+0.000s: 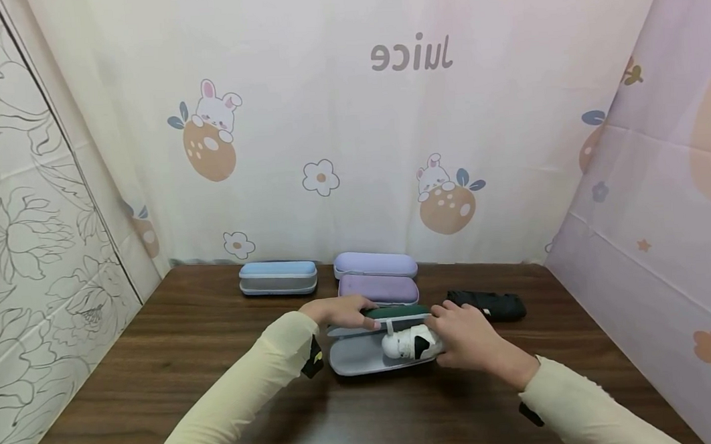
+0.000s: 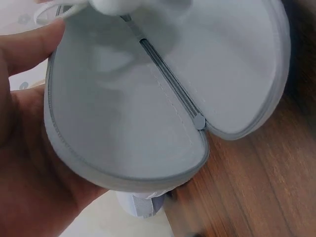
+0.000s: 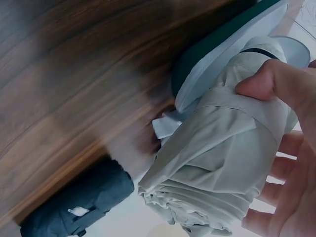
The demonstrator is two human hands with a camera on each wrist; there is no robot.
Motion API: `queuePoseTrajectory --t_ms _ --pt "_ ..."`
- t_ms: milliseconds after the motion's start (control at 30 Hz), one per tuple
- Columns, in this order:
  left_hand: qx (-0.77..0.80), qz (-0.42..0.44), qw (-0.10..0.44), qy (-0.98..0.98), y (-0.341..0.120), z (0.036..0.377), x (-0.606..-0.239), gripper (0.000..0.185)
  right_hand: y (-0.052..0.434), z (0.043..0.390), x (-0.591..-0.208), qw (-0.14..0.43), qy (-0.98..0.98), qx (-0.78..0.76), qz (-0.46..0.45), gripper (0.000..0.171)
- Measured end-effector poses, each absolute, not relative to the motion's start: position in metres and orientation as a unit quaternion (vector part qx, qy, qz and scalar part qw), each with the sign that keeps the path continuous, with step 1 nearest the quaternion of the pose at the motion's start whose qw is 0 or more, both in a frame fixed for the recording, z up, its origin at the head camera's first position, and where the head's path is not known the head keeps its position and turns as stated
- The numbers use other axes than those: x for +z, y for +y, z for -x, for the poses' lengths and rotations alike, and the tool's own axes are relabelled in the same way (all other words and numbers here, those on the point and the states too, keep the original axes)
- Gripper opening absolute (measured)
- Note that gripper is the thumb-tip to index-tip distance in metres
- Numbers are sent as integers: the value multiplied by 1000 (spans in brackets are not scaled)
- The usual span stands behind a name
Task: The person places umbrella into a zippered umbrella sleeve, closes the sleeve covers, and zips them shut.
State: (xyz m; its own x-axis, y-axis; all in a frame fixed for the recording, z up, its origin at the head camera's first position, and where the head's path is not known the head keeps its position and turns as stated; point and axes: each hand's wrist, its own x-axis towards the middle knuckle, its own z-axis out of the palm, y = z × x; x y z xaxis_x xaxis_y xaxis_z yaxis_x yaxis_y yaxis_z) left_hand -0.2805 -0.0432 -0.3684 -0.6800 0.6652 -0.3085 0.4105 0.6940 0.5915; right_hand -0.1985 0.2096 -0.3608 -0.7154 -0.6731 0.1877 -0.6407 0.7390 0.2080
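A zip case (image 1: 356, 357), dark green outside and pale grey inside, lies unzipped on the table with its lid raised. My left hand (image 1: 341, 311) holds that lid, thumb at the rim and fingers behind it in the left wrist view, where the grey lining (image 2: 123, 128) and zip show. My right hand (image 1: 467, 335) grips a folded white umbrella (image 3: 217, 148), thumb on its closing band. The umbrella lies sideways over the right part of the case, its rounded handle end pointing left. A white strap loop (image 1: 390, 327) rises near that end, close to my left thumb.
A black folded umbrella (image 1: 506, 306) lies right of the case. Behind the case stand a purple case (image 1: 378, 288) and a lilac case (image 1: 376, 264). Farther left is a blue case (image 1: 278, 278) with a grey front. A printed curtain (image 1: 326, 116) closes off the table's back.
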Motion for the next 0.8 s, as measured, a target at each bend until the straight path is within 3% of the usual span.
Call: queuePoseTrajectory --t_ms 800 --pt "260 -323 259 872 -37 276 -358 57 169 198 -393 144 -905 -46 -397 44"
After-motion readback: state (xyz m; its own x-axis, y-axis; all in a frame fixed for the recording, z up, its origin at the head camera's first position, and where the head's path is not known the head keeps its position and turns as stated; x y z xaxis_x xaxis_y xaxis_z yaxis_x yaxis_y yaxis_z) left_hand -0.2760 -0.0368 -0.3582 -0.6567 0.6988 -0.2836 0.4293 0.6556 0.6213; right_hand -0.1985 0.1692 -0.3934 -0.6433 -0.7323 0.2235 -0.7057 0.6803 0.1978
